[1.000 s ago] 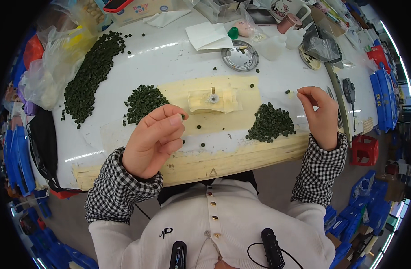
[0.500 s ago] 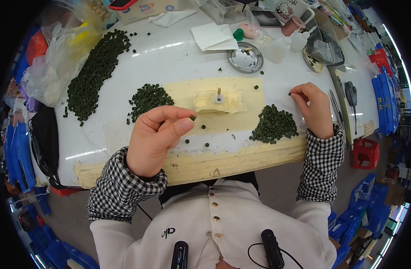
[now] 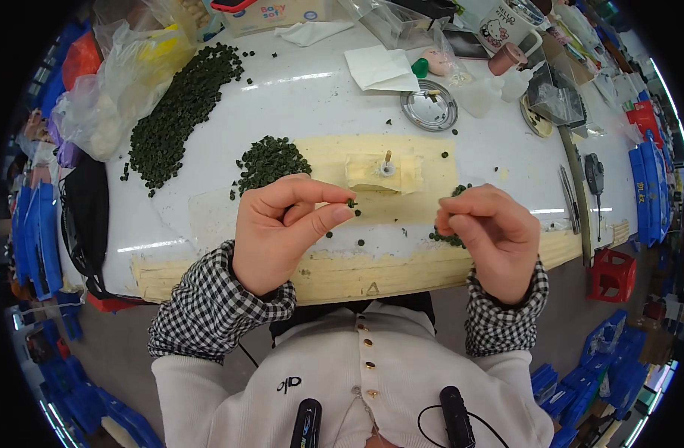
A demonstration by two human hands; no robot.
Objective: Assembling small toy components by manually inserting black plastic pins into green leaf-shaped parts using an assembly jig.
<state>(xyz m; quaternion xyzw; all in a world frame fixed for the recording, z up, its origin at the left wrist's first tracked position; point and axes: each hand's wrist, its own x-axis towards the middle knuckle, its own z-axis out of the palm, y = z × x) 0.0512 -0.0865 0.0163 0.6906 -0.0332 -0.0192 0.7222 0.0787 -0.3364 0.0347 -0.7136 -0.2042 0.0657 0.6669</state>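
Note:
Thumb and forefinger of my left hand (image 3: 278, 235) pinch a small dark green piece (image 3: 351, 202) above the table's near side. My right hand (image 3: 502, 243) is raised over the right-hand pile of green pieces (image 3: 448, 239), partly covering it. Its thumb and fingertips are drawn together, and whatever is between them is too small or hidden to make out. Just beyond both hands, a taped pale yellow block (image 3: 366, 173) carries a short upright peg (image 3: 388, 158) on a yellow sheet (image 3: 319, 149). Another pile of green pieces (image 3: 271, 164) lies behind my left hand.
A large heap of green pieces (image 3: 181, 112) spreads at the far left beside plastic bags (image 3: 118, 89). Farther back are a round metal dish (image 3: 429, 116) and white paper (image 3: 379, 67). Tweezers (image 3: 569, 198) lie at the right, near a clear box (image 3: 554, 97).
My right hand has moved left and nearer, from beside the right-hand pile to over it. My left hand stays pinched on its piece. The whole view has shifted slightly.

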